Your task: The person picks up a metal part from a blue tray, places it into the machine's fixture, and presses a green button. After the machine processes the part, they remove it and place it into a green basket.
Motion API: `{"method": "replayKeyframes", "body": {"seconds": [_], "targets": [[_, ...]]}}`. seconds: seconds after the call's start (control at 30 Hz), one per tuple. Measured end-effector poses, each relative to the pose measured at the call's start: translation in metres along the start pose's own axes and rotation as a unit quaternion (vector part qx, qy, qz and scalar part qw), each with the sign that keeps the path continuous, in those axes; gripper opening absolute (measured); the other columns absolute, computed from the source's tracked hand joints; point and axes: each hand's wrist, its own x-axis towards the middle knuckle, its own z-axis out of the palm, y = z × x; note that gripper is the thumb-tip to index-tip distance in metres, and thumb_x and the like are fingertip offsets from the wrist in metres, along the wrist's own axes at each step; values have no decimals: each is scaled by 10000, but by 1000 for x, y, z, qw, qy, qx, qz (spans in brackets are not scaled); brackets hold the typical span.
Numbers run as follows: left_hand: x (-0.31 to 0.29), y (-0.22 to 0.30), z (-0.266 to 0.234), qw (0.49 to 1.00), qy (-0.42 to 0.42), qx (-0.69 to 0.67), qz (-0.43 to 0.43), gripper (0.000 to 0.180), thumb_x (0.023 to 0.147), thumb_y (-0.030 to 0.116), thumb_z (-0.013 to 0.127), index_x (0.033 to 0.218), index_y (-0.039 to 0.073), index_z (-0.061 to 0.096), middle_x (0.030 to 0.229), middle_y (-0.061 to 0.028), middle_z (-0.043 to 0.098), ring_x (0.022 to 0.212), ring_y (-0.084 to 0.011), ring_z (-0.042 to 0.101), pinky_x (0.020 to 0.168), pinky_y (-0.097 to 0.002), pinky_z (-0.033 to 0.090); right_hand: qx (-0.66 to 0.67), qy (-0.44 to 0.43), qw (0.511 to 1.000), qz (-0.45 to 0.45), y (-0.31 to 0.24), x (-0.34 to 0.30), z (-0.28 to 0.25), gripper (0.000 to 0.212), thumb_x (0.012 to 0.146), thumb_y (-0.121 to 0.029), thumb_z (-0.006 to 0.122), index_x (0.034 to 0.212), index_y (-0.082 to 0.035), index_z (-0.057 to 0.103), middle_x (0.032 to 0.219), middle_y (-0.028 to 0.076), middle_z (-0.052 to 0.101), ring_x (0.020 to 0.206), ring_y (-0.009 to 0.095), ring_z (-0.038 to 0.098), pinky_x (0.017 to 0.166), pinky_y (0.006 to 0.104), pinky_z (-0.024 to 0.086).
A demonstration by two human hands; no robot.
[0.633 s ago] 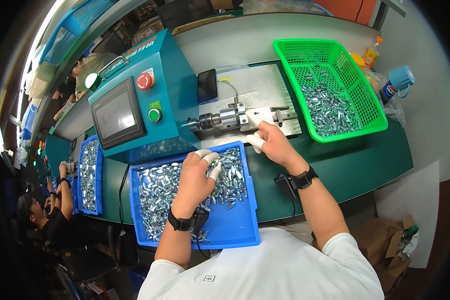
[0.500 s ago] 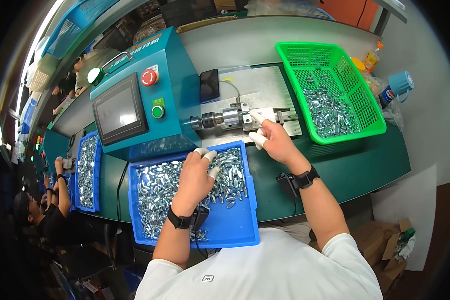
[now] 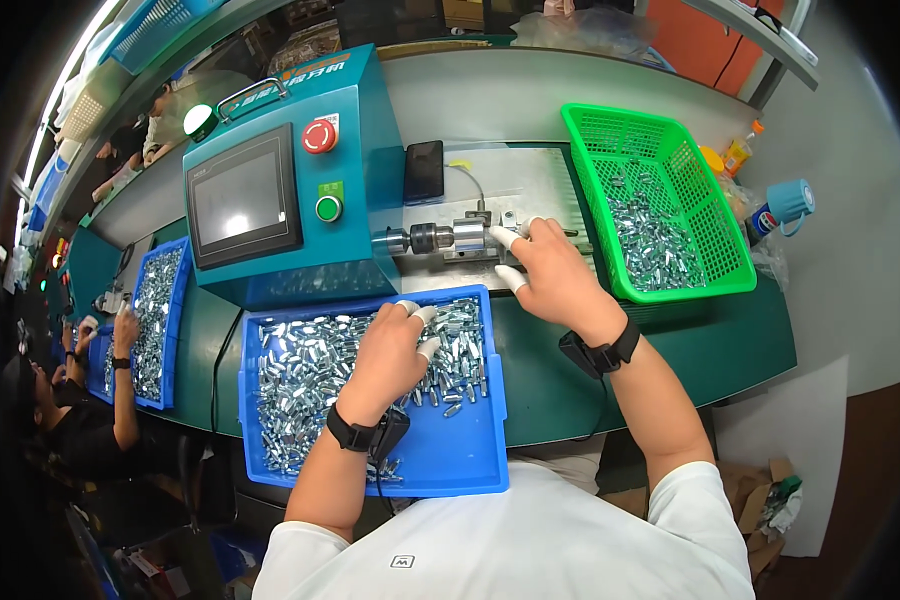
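My left hand (image 3: 388, 350) rests over small shiny metal fittings (image 3: 315, 365) heaped in a blue tray (image 3: 460, 440). Its thumb and fingertips, capped in white finger cots, are apart, and I see nothing held between them. At the machine, my right hand (image 3: 560, 270) reaches over the clamping fixture. Its index fingertip is at the right end of a metal cylinder (image 3: 468, 235), which lines up with the drill chuck (image 3: 425, 238). The right thumb hangs apart, nearer me. Whatever sits inside the fixture is hidden by the fingers.
A teal machine (image 3: 370, 170) with screen and red button (image 3: 319, 136) stands behind the tray. On the right is a green basket (image 3: 740, 270) of fittings; a phone (image 3: 424, 172) lies behind the chuck. Another person (image 3: 80, 395) works at far left beside another blue tray (image 3: 175, 335).
My right hand has turned more palm-down, with its fingers reaching over the fixture instead of pointing along it. The left hand stays over the fittings. The whole view has shifted slightly.
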Motion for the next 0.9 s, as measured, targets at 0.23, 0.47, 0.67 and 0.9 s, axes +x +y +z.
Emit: {"method": "replayKeyframes", "body": {"seconds": [0.23, 0.47, 0.67, 0.9], "targets": [[0, -2, 3, 1000, -2, 4, -1, 437, 871, 132, 824, 1275, 8, 716, 1183, -165, 695, 1117, -372, 634, 987, -453, 532, -4, -6, 999, 34, -1, 15, -13, 405, 924, -164, 764, 1316, -72, 719, 973, 182, 626, 961, 390, 608, 894, 471, 518], [1, -2, 3, 1000, 23, -2, 19, 417, 857, 158, 828, 1236, 9, 738, 1118, -178, 693, 1075, -373, 636, 959, -471, 536, -112, 74, 973, 188, 43, -9, -94, 402, 954, -171, 739, 1341, -66, 709, 1032, 182, 716, 925, 345, 679, 838, 441, 551], [0, -1, 2, 1000, 24, -3, 16, 417, 855, 163, 833, 1229, 5, 737, 1118, -174, 694, 1073, -371, 636, 963, -466, 532, -12, -49, 959, 277, 31, 12, -115, 405, 986, -130, 680, 1382, -41, 679, 1049, 157, 728, 898, 264, 671, 840, 404, 557], [-1, -1, 1, 1000, 19, -5, 20, 416, 867, 162, 833, 1243, 20, 726, 1157, -160, 690, 1096, -369, 635, 975, -454, 535, 162, -205, 965, 1, 56, 110, -67, 354, 981, -58, 621, 1333, -29, 648, 1186, 112, 713, 1011, 226, 663, 911, 389, 542]]}}
